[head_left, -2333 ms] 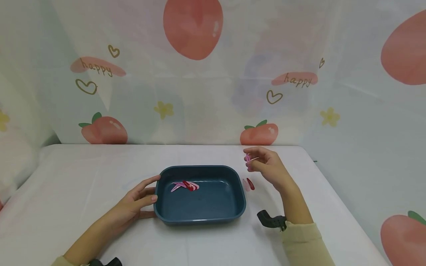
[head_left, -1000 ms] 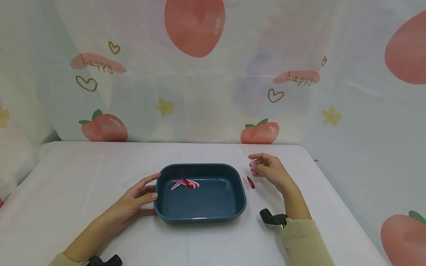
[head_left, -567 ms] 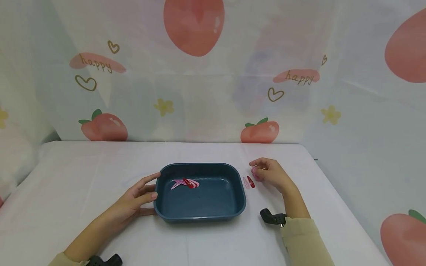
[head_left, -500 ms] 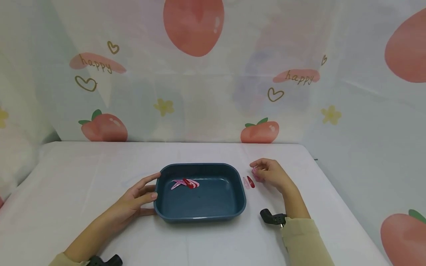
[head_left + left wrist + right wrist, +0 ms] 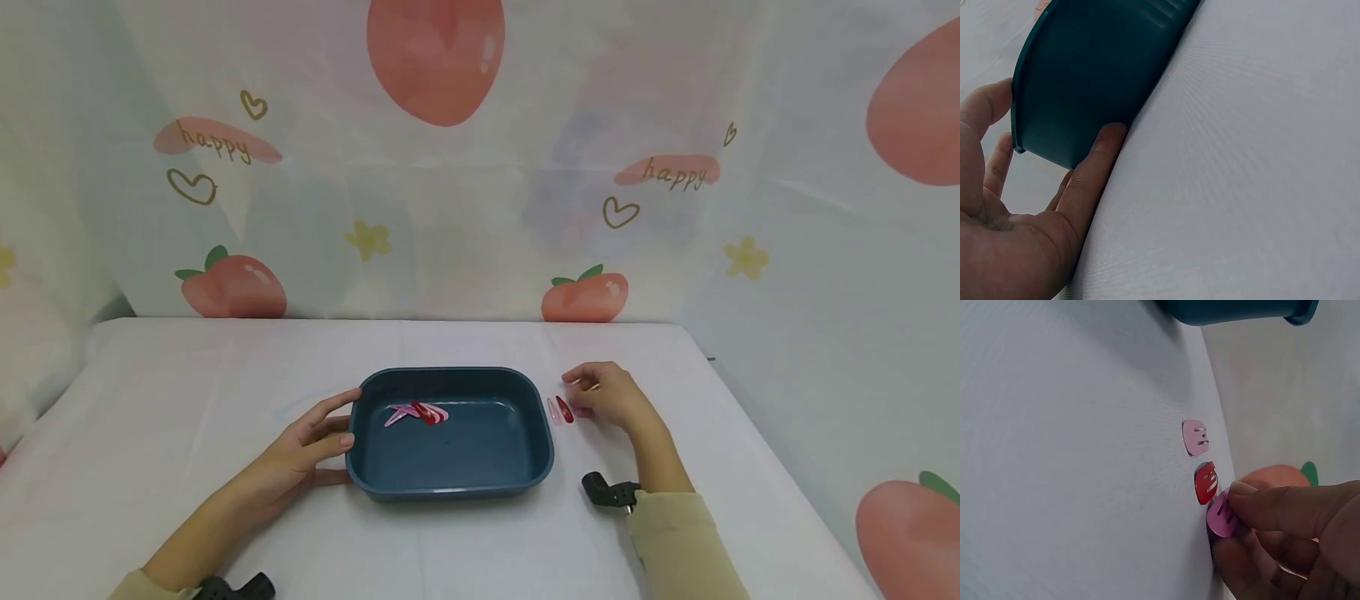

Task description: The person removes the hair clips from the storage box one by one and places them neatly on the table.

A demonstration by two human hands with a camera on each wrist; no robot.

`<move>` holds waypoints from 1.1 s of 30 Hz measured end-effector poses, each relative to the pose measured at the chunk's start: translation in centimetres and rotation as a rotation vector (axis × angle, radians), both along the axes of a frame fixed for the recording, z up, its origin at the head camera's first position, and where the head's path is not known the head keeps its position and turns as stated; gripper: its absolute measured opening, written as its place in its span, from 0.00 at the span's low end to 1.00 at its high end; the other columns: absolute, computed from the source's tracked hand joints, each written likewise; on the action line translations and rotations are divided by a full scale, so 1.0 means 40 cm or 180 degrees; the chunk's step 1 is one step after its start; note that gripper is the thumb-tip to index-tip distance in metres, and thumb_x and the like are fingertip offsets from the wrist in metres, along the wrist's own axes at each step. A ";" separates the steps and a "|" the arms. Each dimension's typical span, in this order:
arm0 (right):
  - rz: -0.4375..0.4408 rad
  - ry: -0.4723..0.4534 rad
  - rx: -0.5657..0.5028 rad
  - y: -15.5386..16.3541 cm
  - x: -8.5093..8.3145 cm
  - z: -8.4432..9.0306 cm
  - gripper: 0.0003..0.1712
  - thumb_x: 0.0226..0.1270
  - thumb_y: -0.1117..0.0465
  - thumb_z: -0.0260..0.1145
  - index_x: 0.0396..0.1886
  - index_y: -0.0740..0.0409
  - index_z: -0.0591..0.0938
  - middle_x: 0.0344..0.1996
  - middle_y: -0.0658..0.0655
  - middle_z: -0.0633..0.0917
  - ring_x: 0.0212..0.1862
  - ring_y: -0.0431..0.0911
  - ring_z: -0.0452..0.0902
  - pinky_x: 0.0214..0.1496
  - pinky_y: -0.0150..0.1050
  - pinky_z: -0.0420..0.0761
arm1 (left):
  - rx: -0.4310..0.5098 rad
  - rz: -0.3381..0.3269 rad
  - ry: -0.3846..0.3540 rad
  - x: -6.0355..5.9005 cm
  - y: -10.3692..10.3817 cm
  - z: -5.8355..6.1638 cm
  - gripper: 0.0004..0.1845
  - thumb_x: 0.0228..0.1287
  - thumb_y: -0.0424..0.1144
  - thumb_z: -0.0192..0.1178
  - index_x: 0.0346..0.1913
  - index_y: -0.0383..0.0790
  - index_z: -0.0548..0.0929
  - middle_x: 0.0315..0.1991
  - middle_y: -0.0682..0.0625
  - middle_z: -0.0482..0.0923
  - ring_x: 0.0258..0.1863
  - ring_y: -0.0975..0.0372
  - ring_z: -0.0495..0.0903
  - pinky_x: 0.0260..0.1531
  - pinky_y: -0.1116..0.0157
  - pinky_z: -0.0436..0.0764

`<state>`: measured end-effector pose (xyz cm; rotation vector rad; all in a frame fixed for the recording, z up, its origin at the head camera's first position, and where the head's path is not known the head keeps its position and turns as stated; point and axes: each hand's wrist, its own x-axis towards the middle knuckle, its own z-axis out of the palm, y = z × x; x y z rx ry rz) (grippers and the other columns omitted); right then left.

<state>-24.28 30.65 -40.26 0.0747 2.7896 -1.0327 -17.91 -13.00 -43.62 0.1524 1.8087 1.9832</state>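
Note:
A dark blue tray (image 5: 450, 493) sits mid-table with several pink and red hair clips (image 5: 418, 413) lying inside. My left hand (image 5: 333, 423) rests against the tray's left end, thumb at the rim (image 5: 988, 103) and a straight finger (image 5: 1094, 165) along the tray wall (image 5: 1097, 69). Just right of the tray lie a light pink clip (image 5: 552, 410) (image 5: 1195, 437) and a red clip (image 5: 564, 409) (image 5: 1205, 482). My right hand (image 5: 588, 396) is down at the table beside them, pinching a magenta clip (image 5: 1222, 514) that touches or nearly touches the cloth next to the red one.
The table is covered with a white cloth (image 5: 187, 392), and a peach-print curtain (image 5: 435, 67) hangs behind and at both sides. Black wrist camera mounts (image 5: 609, 492) show near each forearm. The tray's corner (image 5: 1241, 309) is at the top of the right wrist view.
My right hand has come down from above the table to the cloth beside the two loose clips, still pinching the magenta clip. The left hand and tray have not moved.

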 end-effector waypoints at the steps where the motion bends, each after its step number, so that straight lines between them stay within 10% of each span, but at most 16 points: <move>1: -0.0016 0.0005 0.0037 -0.001 0.001 0.001 0.14 0.59 0.62 0.64 0.47 0.54 0.80 0.33 0.57 0.79 0.31 0.48 0.75 0.34 0.36 0.79 | -0.0003 0.0001 -0.0002 0.001 0.000 0.001 0.29 0.64 0.39 0.57 0.65 0.65 0.62 0.64 0.43 0.57 0.60 0.45 0.64 0.44 0.46 0.77; 16: 0.0062 0.0364 0.0249 -0.018 0.010 0.036 0.15 0.60 0.61 0.62 0.48 0.53 0.80 0.34 0.55 0.80 0.34 0.48 0.75 0.34 0.38 0.78 | -0.0016 -0.0025 0.0030 0.003 -0.002 0.014 0.29 0.64 0.40 0.56 0.65 0.65 0.62 0.64 0.43 0.57 0.60 0.45 0.64 0.44 0.47 0.77; 25: 0.0357 0.1082 -0.0624 -0.090 0.032 0.078 0.16 0.63 0.59 0.63 0.50 0.54 0.79 0.40 0.54 0.82 0.39 0.48 0.78 0.38 0.37 0.82 | -0.0005 -0.0044 0.0025 0.001 -0.001 0.013 0.29 0.64 0.39 0.56 0.65 0.64 0.62 0.65 0.44 0.56 0.60 0.45 0.64 0.45 0.47 0.76; 33: 0.0765 0.1155 -0.1228 -0.225 0.083 0.126 0.14 0.63 0.65 0.61 0.49 0.60 0.78 0.40 0.59 0.81 0.39 0.53 0.78 0.38 0.40 0.82 | 0.0003 -0.0046 0.0032 0.003 0.000 0.001 0.29 0.64 0.39 0.56 0.66 0.64 0.61 0.65 0.42 0.57 0.60 0.44 0.64 0.44 0.47 0.77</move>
